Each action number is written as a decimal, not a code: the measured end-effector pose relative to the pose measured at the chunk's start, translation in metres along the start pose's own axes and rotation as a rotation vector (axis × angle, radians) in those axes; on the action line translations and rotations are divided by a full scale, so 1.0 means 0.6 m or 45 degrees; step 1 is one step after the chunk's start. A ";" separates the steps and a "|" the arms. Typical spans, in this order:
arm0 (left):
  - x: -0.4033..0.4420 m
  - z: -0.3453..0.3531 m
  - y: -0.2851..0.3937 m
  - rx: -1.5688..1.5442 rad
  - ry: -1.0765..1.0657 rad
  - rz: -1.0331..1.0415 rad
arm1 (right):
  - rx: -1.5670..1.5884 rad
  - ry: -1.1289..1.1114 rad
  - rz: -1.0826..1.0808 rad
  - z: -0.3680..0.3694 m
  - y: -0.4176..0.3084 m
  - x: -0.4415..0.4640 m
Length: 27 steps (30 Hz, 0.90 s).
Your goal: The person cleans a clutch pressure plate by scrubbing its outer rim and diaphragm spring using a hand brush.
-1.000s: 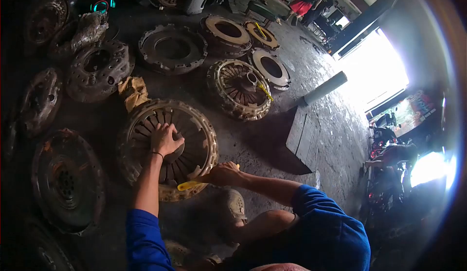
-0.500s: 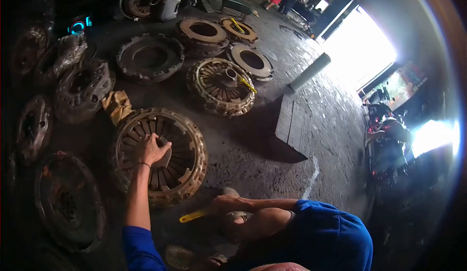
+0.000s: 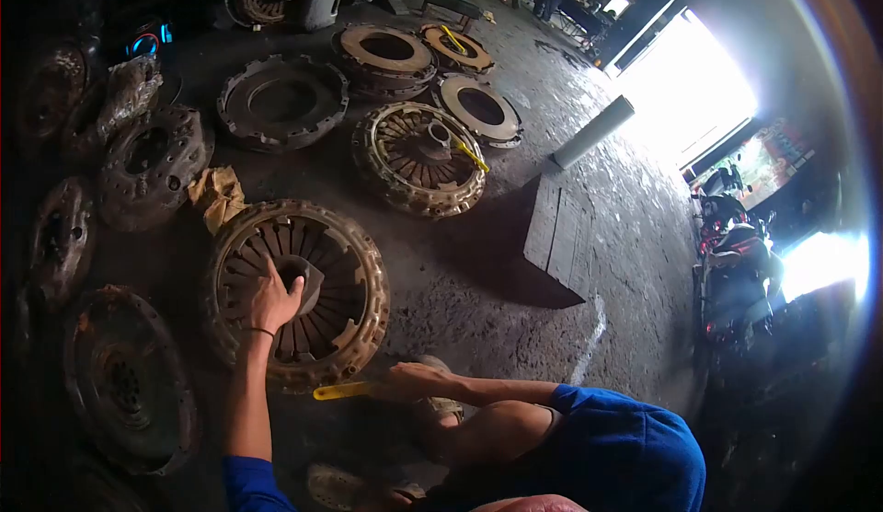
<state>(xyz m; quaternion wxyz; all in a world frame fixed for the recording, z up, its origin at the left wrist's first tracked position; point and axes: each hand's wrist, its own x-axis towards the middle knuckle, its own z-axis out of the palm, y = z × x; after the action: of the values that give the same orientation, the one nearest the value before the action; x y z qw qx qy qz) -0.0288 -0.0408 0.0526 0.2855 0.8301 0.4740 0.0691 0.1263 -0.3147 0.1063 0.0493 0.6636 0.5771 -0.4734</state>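
Observation:
A large round clutch pressure plate with radial spring fingers lies on the floor in front of me. Over its middle is my left hand, index finger stretched out and thumb apart, beside the grey metal collar at the centre. Whether the hand touches the collar is hard to tell. Near my knee, my right hand is closed around a flat yellow tool, whose free end points left toward the plate's lower edge. The tool's other end is hidden by the hand.
Beyond lies another pressure plate with a yellow tool on it. Clutch discs and rings spread behind; worn round parts lie left. Crumpled brown paper touches the near plate's area. A dark board and grey pipe stand right.
My left hand has loosened from the central collar and shifted slightly left and down, its index finger now extended. My right hand has moved the yellow tool left, closer to the plate.

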 end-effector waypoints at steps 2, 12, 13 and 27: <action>-0.019 -0.028 0.047 0.005 -0.143 -0.074 | -0.008 -0.060 0.055 -0.005 -0.004 0.008; -0.010 -0.015 0.142 -0.173 -0.380 0.051 | 0.093 0.010 -0.108 0.018 0.031 0.033; 0.003 -0.007 0.140 -0.161 -0.344 0.071 | 0.089 0.023 -0.100 0.013 0.028 0.027; 0.108 0.034 -0.078 0.028 0.055 -0.056 | 0.073 -0.039 -0.014 0.001 0.045 0.032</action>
<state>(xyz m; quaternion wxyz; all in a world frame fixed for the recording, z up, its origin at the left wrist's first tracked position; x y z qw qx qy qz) -0.0209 0.0225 0.0004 0.2677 0.8208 0.4989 0.0754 0.1455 -0.3101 0.0800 0.0364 0.6541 0.5661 -0.5003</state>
